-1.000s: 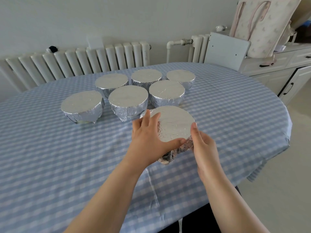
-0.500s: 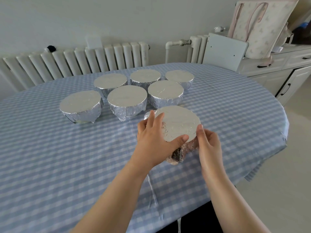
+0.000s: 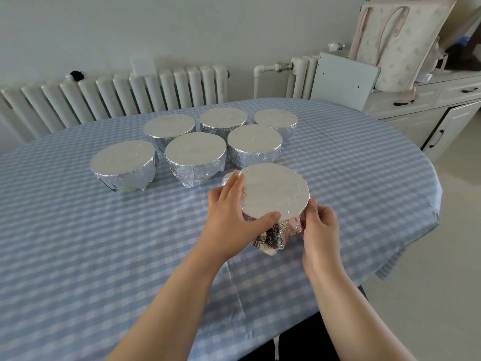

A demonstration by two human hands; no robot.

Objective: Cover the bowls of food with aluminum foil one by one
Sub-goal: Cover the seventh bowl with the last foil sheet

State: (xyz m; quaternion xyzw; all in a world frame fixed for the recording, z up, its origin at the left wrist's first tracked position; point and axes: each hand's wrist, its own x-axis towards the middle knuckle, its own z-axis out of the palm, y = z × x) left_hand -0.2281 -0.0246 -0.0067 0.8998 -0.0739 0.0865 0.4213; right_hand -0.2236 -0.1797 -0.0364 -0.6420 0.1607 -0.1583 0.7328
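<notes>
A foil-covered bowl (image 3: 276, 191) stands nearest me on the blue checked tablecloth (image 3: 78, 243). My left hand (image 3: 231, 217) grips its left side, thumb lying along the near rim and fingers up the far side. My right hand (image 3: 318, 227) pinches the crumpled foil skirt at the bowl's right near edge. Behind it stand several more foil-covered bowls: one at the left (image 3: 123, 164), one in the middle (image 3: 195, 157), one to the right (image 3: 255, 144), and three in the back row (image 3: 222, 121).
A white radiator (image 3: 117, 97) runs along the wall behind the table. A white cabinet (image 3: 426, 110) with a pale tote bag (image 3: 398, 40) on it stands at the right. The table's rounded edge drops off at the right and near side.
The near bowl has been turned and shifted slightly to the right between my hands. My right hand has curled more tightly onto the foil at the rim.
</notes>
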